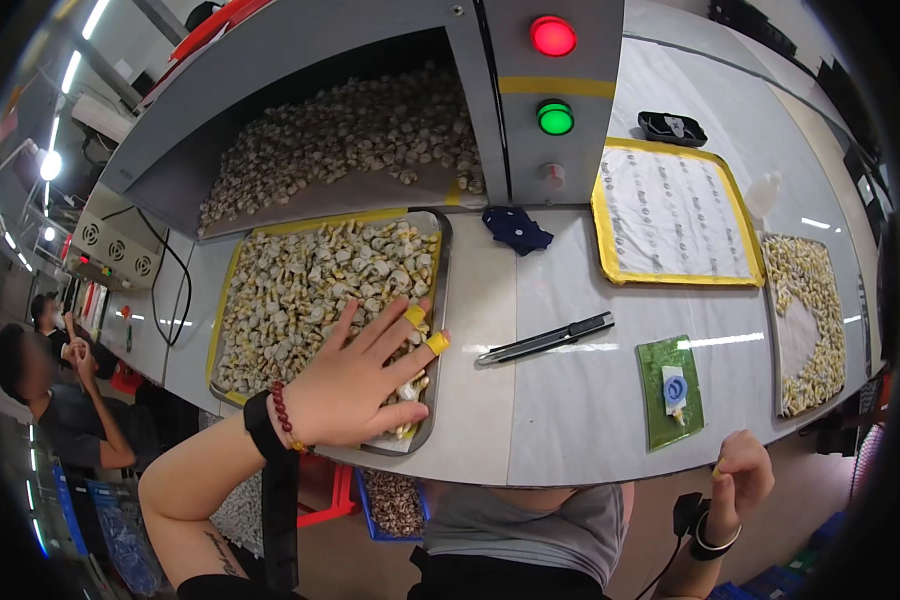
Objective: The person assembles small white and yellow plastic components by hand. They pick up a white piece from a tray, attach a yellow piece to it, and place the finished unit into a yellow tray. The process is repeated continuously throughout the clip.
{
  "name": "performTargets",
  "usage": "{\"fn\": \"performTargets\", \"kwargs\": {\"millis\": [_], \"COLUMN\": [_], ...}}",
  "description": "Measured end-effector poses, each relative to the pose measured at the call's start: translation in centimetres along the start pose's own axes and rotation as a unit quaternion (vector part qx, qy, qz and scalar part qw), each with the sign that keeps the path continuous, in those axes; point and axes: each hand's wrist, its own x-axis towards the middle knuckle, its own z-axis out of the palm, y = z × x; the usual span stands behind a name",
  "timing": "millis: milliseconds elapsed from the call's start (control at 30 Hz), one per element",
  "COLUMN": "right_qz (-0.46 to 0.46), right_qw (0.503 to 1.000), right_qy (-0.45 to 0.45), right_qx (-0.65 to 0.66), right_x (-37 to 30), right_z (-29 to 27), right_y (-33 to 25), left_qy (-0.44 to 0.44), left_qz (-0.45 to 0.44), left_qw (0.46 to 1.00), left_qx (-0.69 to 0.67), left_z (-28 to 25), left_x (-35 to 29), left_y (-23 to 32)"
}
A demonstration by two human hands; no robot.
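Note:
My left hand (355, 385) lies flat with fingers spread on a heap of small white-and-yellow pieces (320, 290). Yellow tape wraps two of its fingertips. The pieces fill a tray (446, 245) with a yellow-edged lining. Past the table's front edge at the lower right, my right hand (745, 470) is curled, thumb and fingers pressed together. Whatever they may pinch is too small to make out. Nearest to that hand is a green mat (660, 430) bearing a blue ring-shaped part (675, 388) on a white piece. A utility knife (545, 338) rests between tray and mat.
Behind the tray stands a grey machine housing (560, 75) with more pieces inside its opening. A navy cloth (517, 230), a yellow-bordered white tray (685, 279) and a narrow tray of yellowish pieces (815, 340) occupy the table. Another person (65, 410) sits at far left.

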Motion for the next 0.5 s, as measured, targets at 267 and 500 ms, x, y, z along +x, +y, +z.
{"fn": "performTargets", "kwargs": {"millis": [267,500], "right_qz": [-0.007,-0.010], "right_qw": [1.000,1.000], "right_qy": [-0.004,0.010], "right_qx": [0.005,-0.004], "right_x": [-0.4,-0.8], "right_z": [0.0,-0.7], "right_y": [0.3,0.4], "left_qy": [0.010,0.122], "left_qz": [-0.025,-0.285], "left_qw": [0.997,0.947], "left_qx": [-0.066,-0.083], "left_z": [-0.7,-0.2], "left_x": [-0.4,-2.5], "left_y": [-0.2,-17.0]}}
